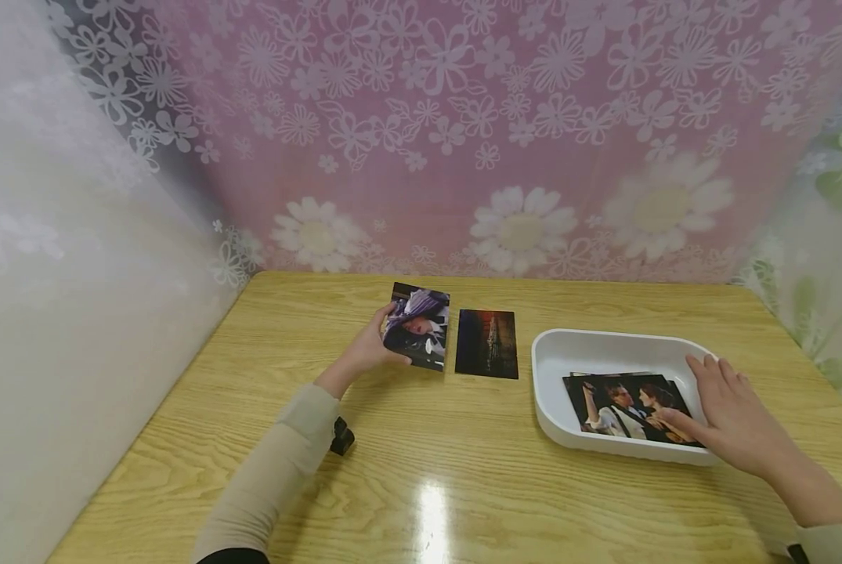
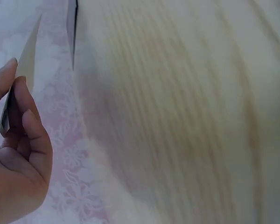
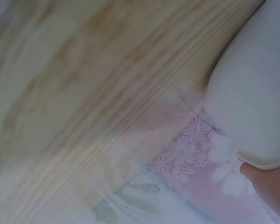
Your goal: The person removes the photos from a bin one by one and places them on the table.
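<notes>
My left hand [image 1: 368, 349] pinches a photo card [image 1: 431, 333] by its left edge; the card shows a person in a large purple-striped hat. Seen edge-on in the left wrist view, this card [image 2: 29, 65] sits between the thumb and fingers. Just right of it, a dark card [image 1: 487, 345] with a lit ship lies on the table. My right hand [image 1: 734, 419] rests with extended fingers over the right rim of a white tray [image 1: 621, 337]. Inside the tray lies a small pile of photo cards [image 1: 625, 411], the top one showing two people.
The wood-grain table [image 1: 491, 439] runs back to a pink floral curtain [image 1: 421, 157]. Pale curtains hang at the left and right sides. A small black object [image 1: 342, 437] shows beside the left sleeve.
</notes>
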Available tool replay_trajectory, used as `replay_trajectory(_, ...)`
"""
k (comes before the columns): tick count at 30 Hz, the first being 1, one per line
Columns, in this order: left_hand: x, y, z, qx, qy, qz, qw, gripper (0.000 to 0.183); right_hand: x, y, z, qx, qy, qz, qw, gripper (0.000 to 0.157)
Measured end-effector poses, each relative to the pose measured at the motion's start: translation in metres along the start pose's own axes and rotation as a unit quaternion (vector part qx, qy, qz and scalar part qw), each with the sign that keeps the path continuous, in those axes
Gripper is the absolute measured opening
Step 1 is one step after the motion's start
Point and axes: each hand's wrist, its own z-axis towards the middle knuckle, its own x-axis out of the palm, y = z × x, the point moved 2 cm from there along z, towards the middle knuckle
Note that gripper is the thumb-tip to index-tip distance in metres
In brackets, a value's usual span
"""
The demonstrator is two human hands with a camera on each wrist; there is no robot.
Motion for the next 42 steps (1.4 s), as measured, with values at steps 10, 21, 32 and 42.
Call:
replay_trajectory(10,-0.004,0.015,0.006,-0.062,-0.003,0.115,0.9914,0.105,0.000,-0.001,0.000,-0.002,0.002,-0.004,1.000,0.088)
replay_trajectory(21,-0.004,0.019,0.012,-0.055,0.047,0.230,0.9705,0.107,-0.001,-0.001,-0.001,0.001,0.004,-0.001,1.000,0.089)
replay_trajectory(32,-0.006,0.026,0.015,-0.093,0.084,0.234,0.9640,0.103,0.001,0.000,0.000,0.003,0.003,0.010,1.000,0.087)
replay_trajectory(42,-0.008,0.026,0.015,-0.152,0.102,0.236,0.9544,0.100,0.001,-0.001,-0.001,-0.003,-0.003,0.002,1.000,0.088)
